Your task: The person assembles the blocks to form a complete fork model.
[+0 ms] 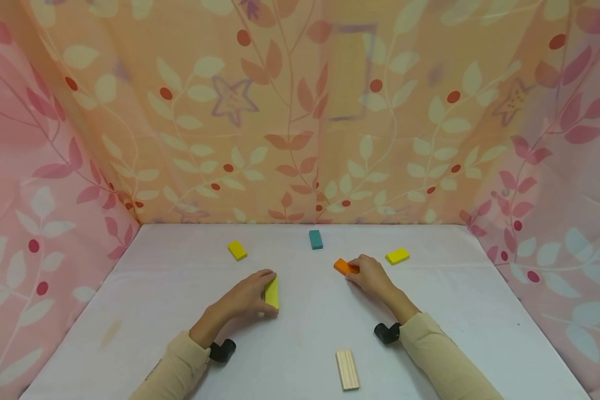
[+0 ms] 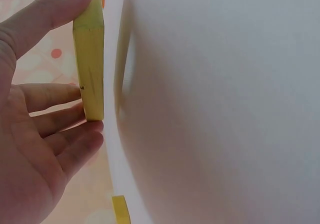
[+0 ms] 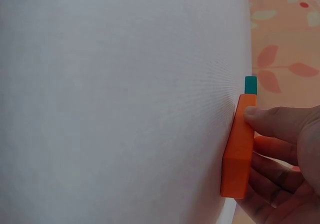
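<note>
Left hand (image 1: 245,294): thumb and fingers spread to the length of a held yellow block (image 1: 272,293), gripping it by its two ends; in the left wrist view a gap shows between the block and its shadow. Position: left of middle on the table (image 1: 300,339), well in from the side edges.

Right hand (image 1: 372,276): fingers partly closed, pinching an orange block (image 1: 345,266), its far end jutting free to the left. Whether it touches the table cannot be told.

Teal block (image 1: 315,239): lying near the back edge of the table, about midway along, beyond the orange block and apart from it.

Far-left yellow block (image 1: 237,250): lying near the back edge, beyond the left hand, with open surface between.

Far-right yellow block (image 1: 397,256): lying just beside the right hand on its outer side; a wide stretch of white runs on to the right edge.

Plain wooden block (image 1: 347,370): lying lengthwise at the near side, between the forearms, closer to the right sleeve (image 1: 442,355).

Floral cloth (image 1: 300,111): hanging along the back edge.
</note>
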A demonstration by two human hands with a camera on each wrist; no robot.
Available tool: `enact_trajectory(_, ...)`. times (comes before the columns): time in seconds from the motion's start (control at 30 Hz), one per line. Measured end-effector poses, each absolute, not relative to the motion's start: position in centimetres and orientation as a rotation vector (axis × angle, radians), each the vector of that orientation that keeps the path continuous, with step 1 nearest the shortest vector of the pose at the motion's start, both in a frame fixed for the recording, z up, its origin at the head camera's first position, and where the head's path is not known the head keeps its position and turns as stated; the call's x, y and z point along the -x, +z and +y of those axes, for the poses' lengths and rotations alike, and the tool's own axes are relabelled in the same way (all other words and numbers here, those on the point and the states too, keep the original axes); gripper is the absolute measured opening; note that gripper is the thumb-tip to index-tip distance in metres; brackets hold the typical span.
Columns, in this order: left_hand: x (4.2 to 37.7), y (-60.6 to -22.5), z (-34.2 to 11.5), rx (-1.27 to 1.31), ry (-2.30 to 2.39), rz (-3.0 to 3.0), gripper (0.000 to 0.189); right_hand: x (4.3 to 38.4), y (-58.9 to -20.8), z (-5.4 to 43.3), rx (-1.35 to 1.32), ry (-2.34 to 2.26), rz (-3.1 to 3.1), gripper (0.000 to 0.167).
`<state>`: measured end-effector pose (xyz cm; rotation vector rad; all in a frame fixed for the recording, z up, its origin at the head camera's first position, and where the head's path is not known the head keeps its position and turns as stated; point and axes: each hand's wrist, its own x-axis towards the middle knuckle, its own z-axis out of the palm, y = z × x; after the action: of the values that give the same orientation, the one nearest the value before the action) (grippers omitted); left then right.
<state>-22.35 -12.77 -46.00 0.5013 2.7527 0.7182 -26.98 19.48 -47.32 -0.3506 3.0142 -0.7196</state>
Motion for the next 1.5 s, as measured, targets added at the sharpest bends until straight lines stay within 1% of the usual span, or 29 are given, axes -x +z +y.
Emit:
enact_trajectory(0.73,22.9,-45.7,-9.0,-0.664,0.740,2.721,0.088,27.0,-47.6,19.5,0.292,-0.753,2.972,0.039)
enact_trajectory(1.5,23.4,-46.5,-4.3,-0.659,0.664,2.695,0.087,27.1,-47.3,19.5,0.309,-0.723,2.983,0.038)
